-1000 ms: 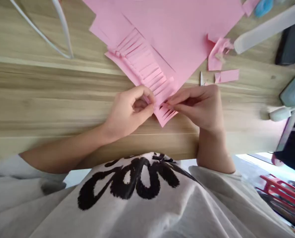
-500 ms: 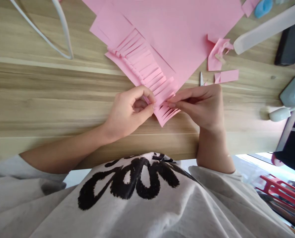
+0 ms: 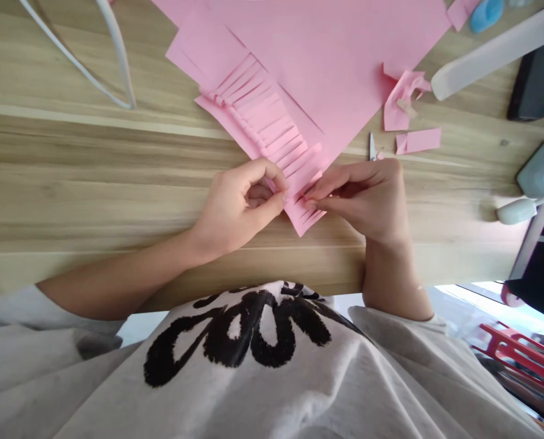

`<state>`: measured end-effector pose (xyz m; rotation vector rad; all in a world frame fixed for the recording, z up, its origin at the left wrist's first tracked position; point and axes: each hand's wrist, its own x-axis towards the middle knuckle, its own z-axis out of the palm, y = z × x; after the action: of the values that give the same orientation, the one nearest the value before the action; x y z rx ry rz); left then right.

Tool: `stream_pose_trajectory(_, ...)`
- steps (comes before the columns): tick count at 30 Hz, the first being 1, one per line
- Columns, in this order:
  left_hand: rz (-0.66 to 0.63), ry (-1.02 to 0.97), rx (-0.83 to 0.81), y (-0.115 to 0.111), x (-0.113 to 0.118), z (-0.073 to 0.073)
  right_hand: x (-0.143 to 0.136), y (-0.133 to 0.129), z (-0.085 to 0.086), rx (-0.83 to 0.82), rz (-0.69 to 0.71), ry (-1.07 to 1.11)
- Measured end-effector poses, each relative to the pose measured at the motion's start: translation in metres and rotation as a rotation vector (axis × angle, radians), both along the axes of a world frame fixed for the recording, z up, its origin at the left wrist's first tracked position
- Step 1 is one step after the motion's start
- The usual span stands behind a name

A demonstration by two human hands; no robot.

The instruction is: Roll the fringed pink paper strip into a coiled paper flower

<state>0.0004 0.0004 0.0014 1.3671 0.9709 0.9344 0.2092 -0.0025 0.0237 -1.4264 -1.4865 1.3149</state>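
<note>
A pink paper piece cut into a fringe of narrow strips lies slantwise over a large pink sheet. Along its left edge, several strips are folded or curled over. My left hand pinches the paper's left edge near its lower end, thumb and forefinger together. From the right, my right hand has thumb and forefinger closed on a strip close to the lower corner. The fingertips of both hands are a short way apart, and the strip between them is partly hidden.
Right of the sheet lie crumpled pink scraps, a small pink rectangle and a metal tip, perhaps scissors. Farther right are a whitish long strip and a black object. A white cable loops at upper left.
My right hand has moved slightly left and down, closer to my left fingertips, with the strip it pinches. The paper's lower corner has shifted slightly down. My left hand has hardly moved.
</note>
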Motion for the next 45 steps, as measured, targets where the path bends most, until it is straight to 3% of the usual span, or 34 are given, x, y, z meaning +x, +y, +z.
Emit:
stream_pose_trajectory(14, -0.011, 0.018, -0.030, 0.0002, -0.0006, 0.0026, 0.0013, 0.0010, 0.0021, -0.041, -0.089, 0.019)
stream_pose_trajectory(25, -0.004, -0.002, -0.019, 0.0004, -0.0003, -0.0023, 0.0023, 0.0029, 0.0021, -0.075, -0.037, 0.051)
stream_pose_trajectory(45, -0.010, 0.019, -0.018, 0.0004, -0.0003, 0.0016, 0.0034, 0.0025, -0.0004, -0.049, -0.006, 0.062)
